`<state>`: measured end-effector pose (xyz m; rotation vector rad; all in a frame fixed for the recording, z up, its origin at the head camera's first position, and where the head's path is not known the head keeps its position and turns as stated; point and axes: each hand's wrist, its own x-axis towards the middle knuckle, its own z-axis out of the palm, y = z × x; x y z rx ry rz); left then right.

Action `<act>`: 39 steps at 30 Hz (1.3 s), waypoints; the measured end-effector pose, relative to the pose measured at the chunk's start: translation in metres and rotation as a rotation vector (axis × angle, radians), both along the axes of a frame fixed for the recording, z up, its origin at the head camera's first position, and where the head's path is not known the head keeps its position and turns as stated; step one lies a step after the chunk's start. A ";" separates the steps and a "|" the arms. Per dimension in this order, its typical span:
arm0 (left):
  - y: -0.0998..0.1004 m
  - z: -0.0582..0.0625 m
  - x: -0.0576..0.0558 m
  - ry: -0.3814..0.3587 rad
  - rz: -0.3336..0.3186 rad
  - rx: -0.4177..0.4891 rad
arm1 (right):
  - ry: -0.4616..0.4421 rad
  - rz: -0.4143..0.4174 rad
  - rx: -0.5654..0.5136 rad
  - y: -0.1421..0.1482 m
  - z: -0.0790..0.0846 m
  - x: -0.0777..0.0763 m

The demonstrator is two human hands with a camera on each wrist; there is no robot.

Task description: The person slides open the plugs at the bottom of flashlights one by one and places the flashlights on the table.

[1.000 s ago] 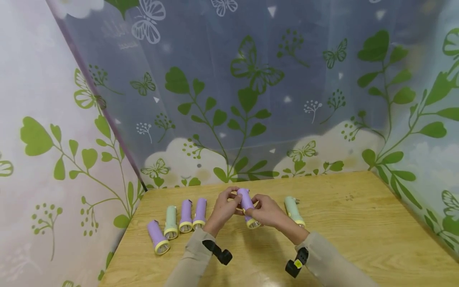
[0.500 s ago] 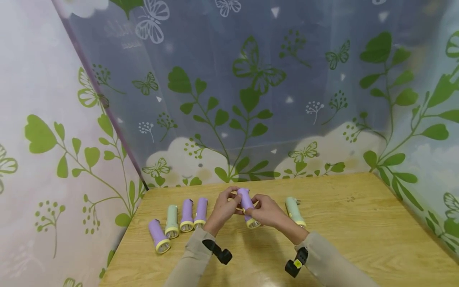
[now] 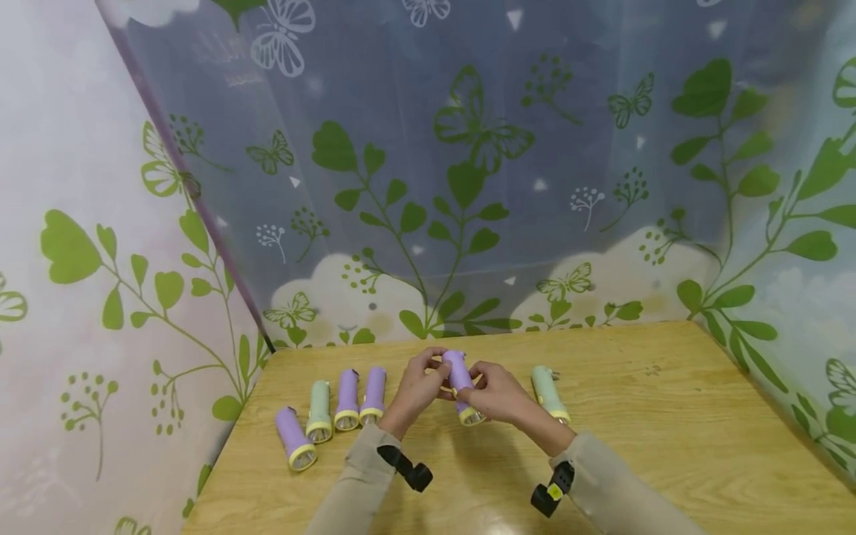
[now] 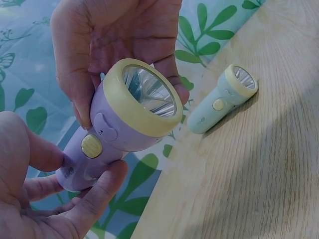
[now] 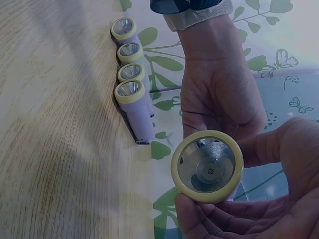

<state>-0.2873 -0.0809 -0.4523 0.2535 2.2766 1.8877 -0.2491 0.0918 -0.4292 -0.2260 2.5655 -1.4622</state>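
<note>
Both hands hold a purple flashlight point(image 3: 458, 370) with a yellow rim, above the table in the head view. My left hand point(image 3: 417, 386) grips its tail end, with thumb and fingers on opposite sides of the barrel in the left wrist view. Nearer the head, my right hand point(image 3: 498, 394) pinches the body, a fingertip close by the yellow switch point(image 4: 91, 146). The lens point(image 5: 207, 164) faces the right wrist camera and shows a clear reflector without a glow. Part of the barrel is hidden behind fingers.
A green flashlight point(image 3: 548, 394) lies right of my hands. To the left lie a slanted purple flashlight point(image 3: 294, 438), a green one point(image 3: 319, 409) and two more purple ones, point(image 3: 348, 397) all on the wooden table point(image 3: 669, 446). A printed curtain point(image 3: 401, 186) hangs behind.
</note>
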 end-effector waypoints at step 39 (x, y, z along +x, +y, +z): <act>0.003 -0.001 0.000 -0.010 -0.059 -0.027 | 0.032 0.058 0.032 0.007 -0.002 0.000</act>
